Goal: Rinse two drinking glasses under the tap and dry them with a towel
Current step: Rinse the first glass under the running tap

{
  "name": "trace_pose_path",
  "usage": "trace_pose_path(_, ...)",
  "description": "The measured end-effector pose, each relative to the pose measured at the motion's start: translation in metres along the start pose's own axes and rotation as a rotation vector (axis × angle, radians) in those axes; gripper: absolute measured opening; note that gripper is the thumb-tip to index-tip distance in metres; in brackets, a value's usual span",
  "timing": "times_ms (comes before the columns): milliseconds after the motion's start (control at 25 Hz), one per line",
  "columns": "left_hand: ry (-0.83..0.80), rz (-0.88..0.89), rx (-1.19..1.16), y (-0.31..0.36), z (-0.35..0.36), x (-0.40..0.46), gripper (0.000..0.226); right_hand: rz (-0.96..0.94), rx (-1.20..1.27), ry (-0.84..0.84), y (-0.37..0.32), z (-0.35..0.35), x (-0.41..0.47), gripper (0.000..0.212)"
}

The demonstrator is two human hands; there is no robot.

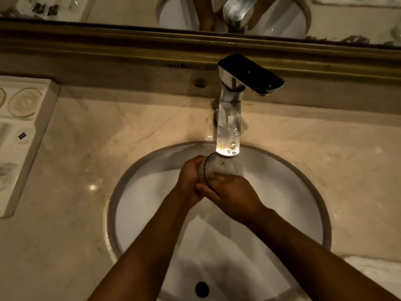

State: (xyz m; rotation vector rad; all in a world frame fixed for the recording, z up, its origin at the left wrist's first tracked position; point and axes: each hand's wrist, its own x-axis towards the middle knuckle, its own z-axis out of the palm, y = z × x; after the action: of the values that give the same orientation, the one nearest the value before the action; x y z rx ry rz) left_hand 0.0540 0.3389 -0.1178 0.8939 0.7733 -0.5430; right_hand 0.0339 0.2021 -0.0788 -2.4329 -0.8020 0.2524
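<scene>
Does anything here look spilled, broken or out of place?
Nothing stands out. Both hands, left and right, hold the glass under the tap over the sink; no damage visible.

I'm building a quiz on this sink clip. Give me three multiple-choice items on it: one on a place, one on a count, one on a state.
1. Where is the glass?
A. on the counter
B. under the tap spout, over the sink
C. on the tray

2. How many glasses are in view?
A. one
B. two
C. three

3. How is the glass held?
A. by the left hand alone
B. by the right hand alone
C. by both hands

Answers:
1 B: it sits just below the tap, above the sink.
2 A: only the held glass shows; no second one is in sight.
3 C: the left hand wraps its side and the right hand covers its near edge.
</scene>
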Motion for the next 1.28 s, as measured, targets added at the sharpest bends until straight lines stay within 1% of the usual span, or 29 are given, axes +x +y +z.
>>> trace_pose_path(40, -0.029, -0.059, 0.072, 0.007, -0.001, 0.001, 0.039, -0.055, -0.017, -0.05, 0.008, -0.003, -0.001, 0.047)
trace_pose_path(120, -0.093, -0.174, 0.253, 0.017, -0.006, 0.003, 0.046, -0.158, -0.104, -0.069, 0.022, -0.006, -0.003, 0.048)
trace_pose_path(160, -0.115, -0.205, 0.324, 0.021, -0.007, 0.003, 0.046, -0.183, -0.12, -0.057, 0.027, -0.009, -0.003, 0.05)
trace_pose_path(240, -0.124, -0.222, 0.389, 0.029, -0.004, -0.001, 0.045, -0.155, -0.085, -0.069, 0.027, -0.008, 0.0, 0.051)
trace_pose_path(320, -0.063, -0.138, 0.354, 0.031, 0.002, -0.006, 0.042, -0.048, -0.043, -0.075, 0.016, -0.001, -0.001, 0.046)
trace_pose_path(360, -0.029, -0.074, 0.317, 0.029, 0.005, -0.006, 0.04, 0.032, 0.013, -0.04, 0.007, 0.004, -0.002, 0.04)
trace_pose_path(400, 0.013, -0.006, 0.273, 0.026, 0.007, -0.007, 0.037, 0.144, 0.131, 0.023, -0.004, 0.009, -0.002, 0.033)
trace_pose_path(480, 0.116, 0.125, 0.176, 0.014, 0.013, -0.01, 0.031, 0.403, 0.499, 0.152, -0.026, 0.016, -0.002, 0.025)
trace_pose_path(520, 0.152, 0.181, 0.134, 0.011, 0.015, -0.011, 0.03, 0.501, 0.639, 0.182, -0.035, 0.015, -0.001, 0.021)
trace_pose_path(560, 0.178, 0.22, 0.111, 0.009, 0.014, -0.011, 0.031, 0.542, 0.699, 0.185, -0.043, 0.01, 0.001, 0.018)
trace_pose_path(600, 0.187, 0.242, 0.093, 0.011, 0.014, -0.012, 0.032, 0.523, 0.663, 0.165, -0.048, 0.005, 0.002, 0.017)
trace_pose_path(640, 0.187, 0.247, 0.072, 0.013, 0.014, -0.012, 0.032, 0.445, 0.541, 0.131, -0.046, 0.001, 0.002, 0.02)
trace_pose_path(680, 0.187, 0.22, 0.043, 0.016, 0.014, -0.012, 0.028, 0.335, 0.375, 0.077, -0.04, -0.004, 0.002, 0.026)
trace_pose_path(760, 0.162, 0.112, 0.069, 0.021, 0.013, -0.011, 0.016, 0.11, 0.066, -0.053, -0.017, -0.014, 0.004, 0.042)
trace_pose_path(800, 0.131, 0.065, 0.113, 0.023, 0.012, -0.011, 0.02, -0.01, -0.013, -0.076, -0.002, -0.018, 0.006, 0.046)
trace_pose_path(880, 0.056, -0.041, 0.194, 0.026, 0.011, -0.015, 0.033, -0.219, -0.085, -0.048, 0.023, -0.025, 0.009, 0.045)
trace_pose_path(960, 0.013, -0.141, 0.249, 0.032, 0.015, -0.02, 0.042, -0.299, -0.07, -0.019, 0.034, -0.028, 0.012, 0.043)
trace_pose_path(1000, 0.004, -0.163, 0.273, 0.036, 0.017, -0.025, 0.043, -0.293, -0.079, -0.01, 0.034, -0.027, 0.012, 0.042)
trace_pose_path(1080, -0.038, -0.123, 0.269, 0.039, 0.019, -0.03, 0.042, -0.205, -0.085, 0.054, 0.025, -0.019, 0.009, 0.043)
trace_pose_path(1200, -0.126, 0.057, 0.147, 0.024, 0.019, -0.033, 0.049, 0.06, 0.041, 0.158, 0.01, -0.011, 0.009, 0.054)
trace_pose_path(1280, -0.129, 0.178, -0.019, 0.006, 0.02, -0.032, 0.045, 0.247, 0.148, 0.233, 0.001, -0.005, 0.01, 0.056)
